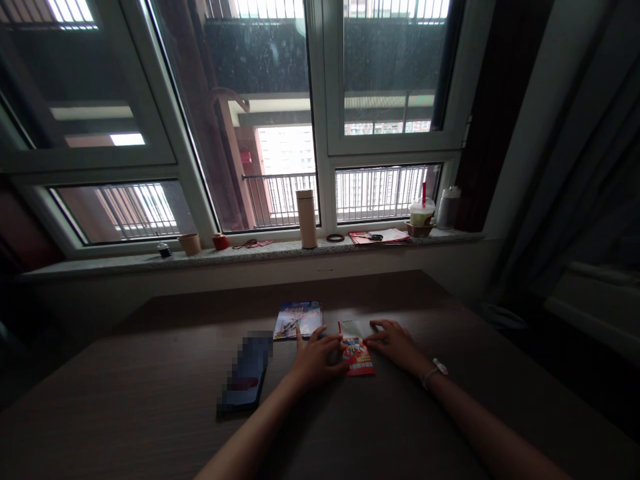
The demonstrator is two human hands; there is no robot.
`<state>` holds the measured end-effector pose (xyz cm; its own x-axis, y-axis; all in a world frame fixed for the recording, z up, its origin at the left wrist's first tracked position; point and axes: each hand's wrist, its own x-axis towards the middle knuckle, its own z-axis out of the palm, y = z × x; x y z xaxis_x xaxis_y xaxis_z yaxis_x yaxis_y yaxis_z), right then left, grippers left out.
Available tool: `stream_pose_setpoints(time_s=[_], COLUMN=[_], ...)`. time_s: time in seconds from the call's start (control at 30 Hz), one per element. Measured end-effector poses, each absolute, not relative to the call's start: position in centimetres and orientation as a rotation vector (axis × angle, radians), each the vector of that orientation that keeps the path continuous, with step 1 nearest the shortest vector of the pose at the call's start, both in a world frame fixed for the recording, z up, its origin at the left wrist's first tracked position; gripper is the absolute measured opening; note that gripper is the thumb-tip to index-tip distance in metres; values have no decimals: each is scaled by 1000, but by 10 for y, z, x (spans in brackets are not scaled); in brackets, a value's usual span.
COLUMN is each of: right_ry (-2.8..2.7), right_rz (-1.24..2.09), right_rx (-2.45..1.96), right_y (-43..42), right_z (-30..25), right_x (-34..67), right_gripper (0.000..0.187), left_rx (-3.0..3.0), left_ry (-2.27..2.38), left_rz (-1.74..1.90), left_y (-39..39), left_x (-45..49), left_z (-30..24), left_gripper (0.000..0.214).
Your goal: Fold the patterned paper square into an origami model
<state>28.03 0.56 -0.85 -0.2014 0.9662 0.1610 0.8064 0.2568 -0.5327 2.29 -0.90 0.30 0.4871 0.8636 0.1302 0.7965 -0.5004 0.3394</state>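
Left hand (317,360): fingers bent and spread, fingertips at the left edge of a red packet (361,367). Right hand (400,347): fingers extended, fingertips at the packet's right edge, one finger reaching beyond it on the far side. Whether either hand is pinching the packet cannot be told; neither is clenched. A pale band (436,372) is worn on the right wrist.

The packet lies on the brown table (150,360), between the hands, printed side up; its far part is pale with a red strip at the left.

A blue printed booklet (307,313) lies to the far left of the packet, close to the left hand. A dark phone (253,373), partly pixelated, lies to the left of that hand.

On the windowsill (270,253) beyond the table, from left to right, are a tan cup (189,245), a tall beige flask (307,220), a dark ring (335,238), red-edged papers (360,237) and a lidded drink (423,212) with a red straw.
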Motion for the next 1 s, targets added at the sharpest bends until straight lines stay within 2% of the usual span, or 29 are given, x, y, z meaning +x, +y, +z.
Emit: stream_pose_setpoints(time_s=[0.4, 0.63, 0.87, 1.0], right_ry=[-2093, -2133, -2106, -2093], right_rz=[383, 359, 354, 376], right_rx=[-1592, -1499, -1569, -1617], right_y=[2, 3, 6, 7], right_z=[-14, -16, -19, -18], right_x=[271, 267, 266, 266], right_gripper=[26, 25, 25, 30], left_rx=[2531, 2564, 2530, 2527], left_ry=[1411, 1426, 1434, 1435], left_rz=[471, 541, 485, 459], left_y=[-11, -17, -16, -15], left_x=[24, 28, 28, 27], left_z=[3, 5, 3, 1], left_gripper=[36, 21, 37, 39])
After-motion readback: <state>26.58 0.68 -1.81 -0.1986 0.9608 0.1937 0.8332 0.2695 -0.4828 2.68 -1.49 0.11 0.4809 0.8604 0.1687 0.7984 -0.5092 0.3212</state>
